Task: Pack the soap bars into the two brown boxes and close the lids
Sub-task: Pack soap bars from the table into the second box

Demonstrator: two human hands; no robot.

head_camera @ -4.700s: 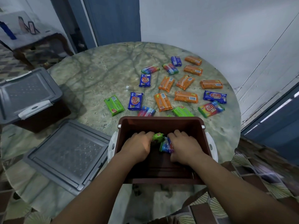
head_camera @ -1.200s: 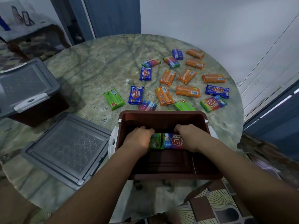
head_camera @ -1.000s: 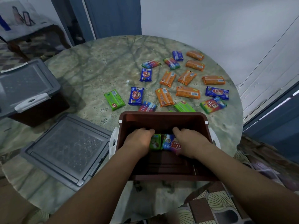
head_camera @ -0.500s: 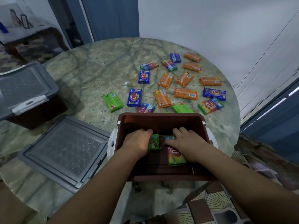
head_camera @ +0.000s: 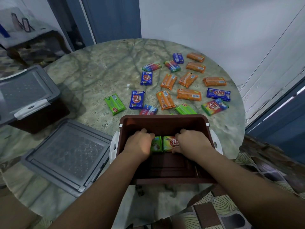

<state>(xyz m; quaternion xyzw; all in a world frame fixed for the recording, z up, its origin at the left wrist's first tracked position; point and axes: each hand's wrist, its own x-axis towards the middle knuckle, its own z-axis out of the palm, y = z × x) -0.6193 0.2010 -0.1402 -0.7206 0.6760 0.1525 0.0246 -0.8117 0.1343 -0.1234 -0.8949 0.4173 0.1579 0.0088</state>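
Inside the open brown box (head_camera: 165, 120), the left hand (head_camera: 140, 144) curled its fingers over a green soap bar (head_camera: 156, 144) at its fingertips; just right, the right hand (head_camera: 192, 141) gripped a yellow-green soap bar (head_camera: 170, 143), both bars touching.

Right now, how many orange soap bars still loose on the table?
7: two far right, two mid-cluster, one right edge, two nearest the open box. None look hidden.
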